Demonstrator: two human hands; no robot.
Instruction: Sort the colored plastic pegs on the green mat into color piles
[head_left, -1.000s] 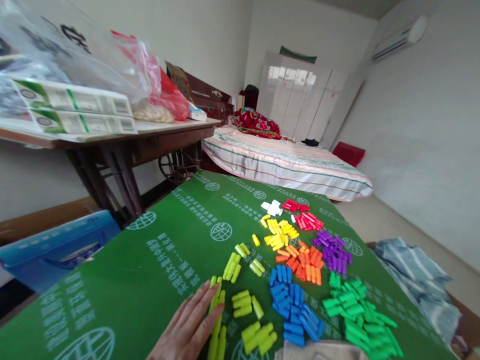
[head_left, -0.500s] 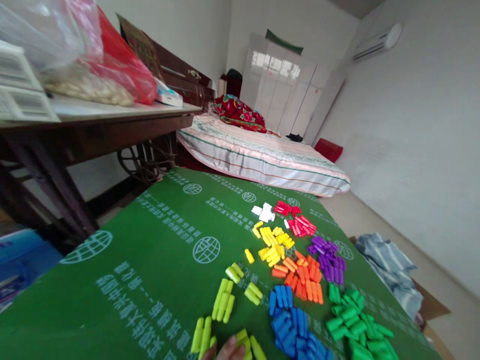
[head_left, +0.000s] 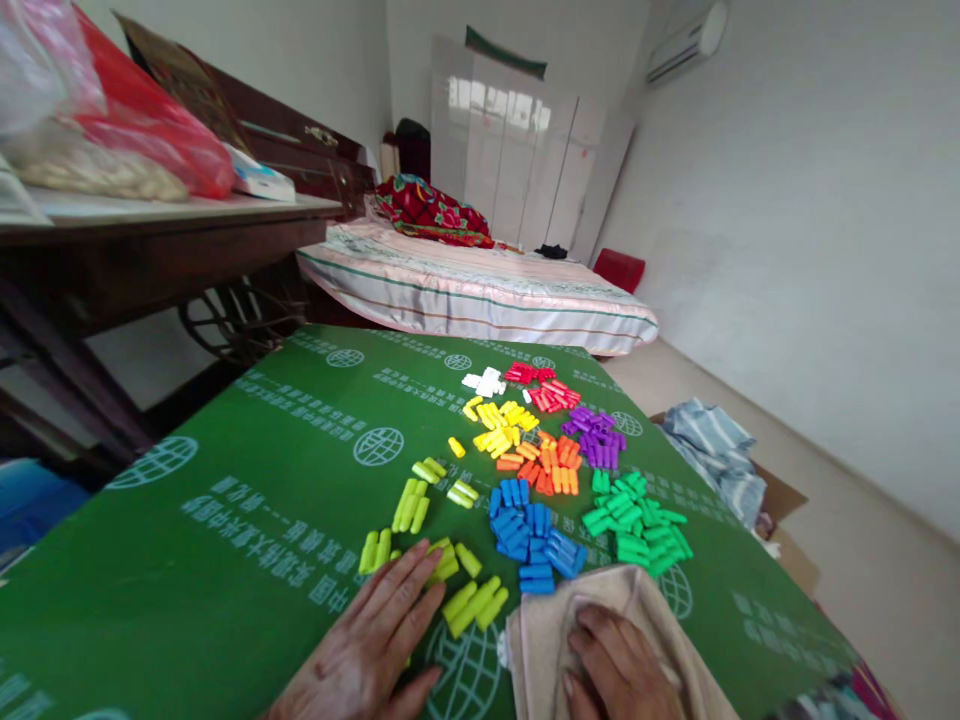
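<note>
Left hand: the left hand [head_left: 367, 650] lies flat and open, palm down on the green board [head_left: 225, 540], fingers spread; its fingertips touch the nearest lime-green pieces [head_left: 442, 565] and grip nothing.
Right hand: the right hand [head_left: 619, 665] rests palm down on a beige cloth [head_left: 540, 640] at the near edge, fingers loosely bent and pressing on the fabric; nothing is clasped.
Lime-green pieces: scattered in small clusters just ahead of the left fingers, some side by side.
Blue pieces: a heap of blue pieces [head_left: 529, 530] just beyond the cloth, between the lime ones and the green pieces [head_left: 637, 525].
Middle piles: orange pieces [head_left: 547, 465] and purple pieces [head_left: 596, 440], close together.
Far piles: yellow pieces [head_left: 499, 425], then red pieces [head_left: 544, 390] and a few white pieces [head_left: 484, 382] near the far edge.
Beyond the board: a bed [head_left: 480, 290] with a striped cover; at left a dark wooden table [head_left: 150, 240] bearing a red plastic bag [head_left: 150, 140]; folded bluish cloth [head_left: 709, 445] on the floor at right.
</note>
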